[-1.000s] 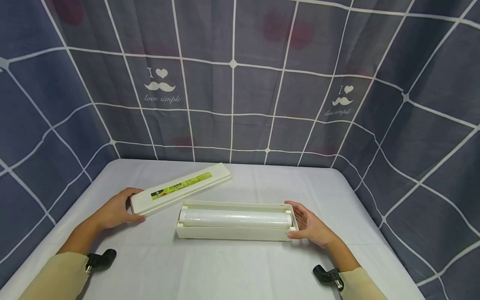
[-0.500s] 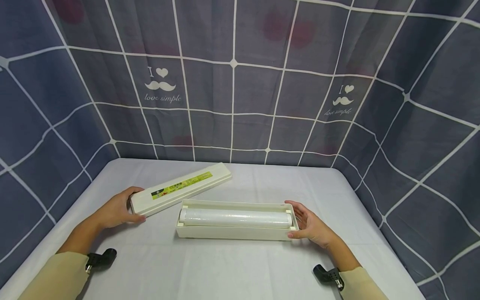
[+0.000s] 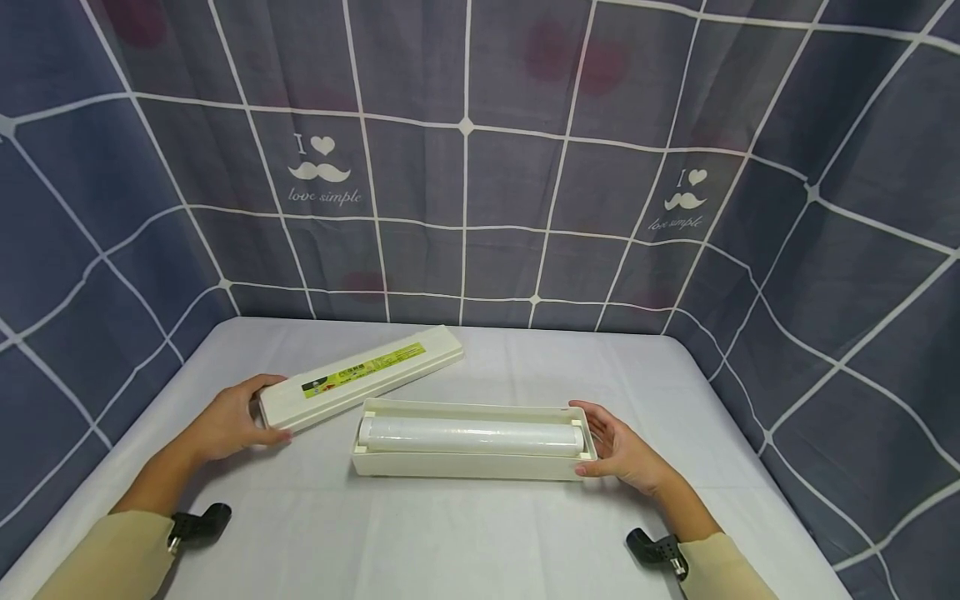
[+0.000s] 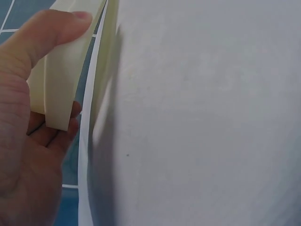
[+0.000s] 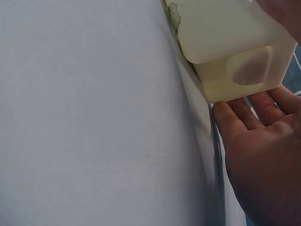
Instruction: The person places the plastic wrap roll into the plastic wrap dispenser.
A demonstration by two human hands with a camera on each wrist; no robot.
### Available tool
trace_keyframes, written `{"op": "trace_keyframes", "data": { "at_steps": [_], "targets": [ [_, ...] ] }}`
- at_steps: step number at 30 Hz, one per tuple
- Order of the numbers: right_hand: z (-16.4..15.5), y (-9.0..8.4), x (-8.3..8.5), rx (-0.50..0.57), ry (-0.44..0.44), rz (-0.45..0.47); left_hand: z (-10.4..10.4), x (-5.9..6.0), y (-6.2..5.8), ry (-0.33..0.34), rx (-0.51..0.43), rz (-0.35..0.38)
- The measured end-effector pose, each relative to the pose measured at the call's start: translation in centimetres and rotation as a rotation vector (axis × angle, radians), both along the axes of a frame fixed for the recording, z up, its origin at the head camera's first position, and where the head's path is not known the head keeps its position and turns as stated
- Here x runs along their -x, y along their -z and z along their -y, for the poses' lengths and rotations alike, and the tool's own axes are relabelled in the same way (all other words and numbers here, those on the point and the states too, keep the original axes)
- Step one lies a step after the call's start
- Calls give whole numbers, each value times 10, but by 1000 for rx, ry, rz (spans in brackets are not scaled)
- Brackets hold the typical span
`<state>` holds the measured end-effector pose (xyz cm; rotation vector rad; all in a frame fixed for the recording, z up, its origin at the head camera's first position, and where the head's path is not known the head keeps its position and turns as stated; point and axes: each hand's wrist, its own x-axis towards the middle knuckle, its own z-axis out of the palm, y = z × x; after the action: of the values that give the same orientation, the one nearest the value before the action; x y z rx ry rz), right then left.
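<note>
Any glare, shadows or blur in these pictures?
Head view: small glints on the plastic-film roll, a soft shadow beside the left hand; left wrist view: a soft-edged dark band down the tablecloth; right wrist view: the tablecloth dim and hazy.

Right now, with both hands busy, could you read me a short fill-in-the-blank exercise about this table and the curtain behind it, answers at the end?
1. The left hand grips one end of the labelled lid, while the open box is held by the ____.
2. Counting every glossy white roll inside the open box gives a total of ____.
3. On the grid-patterned curtain, a heart is printed above a ____.
4. The tablecloth is plain ____.

Missing words: right hand; one; mustache; white.
</note>
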<state>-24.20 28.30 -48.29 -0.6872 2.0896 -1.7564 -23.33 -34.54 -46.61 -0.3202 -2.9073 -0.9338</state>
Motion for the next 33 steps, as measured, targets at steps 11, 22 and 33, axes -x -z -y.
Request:
{"op": "trace_keyframes", "data": {
  "at_steps": [11,22,33],
  "targets": [
    [0,2,0,-3,11,1,-5,-6,-1,-29,-63,-24],
    [0,3,0,3,8,2,-8,-6,3,-35,-92,-102],
    [-1,1,0,4,0,-8,-10,-7,3,-37,-155,-126]
  ]
}}
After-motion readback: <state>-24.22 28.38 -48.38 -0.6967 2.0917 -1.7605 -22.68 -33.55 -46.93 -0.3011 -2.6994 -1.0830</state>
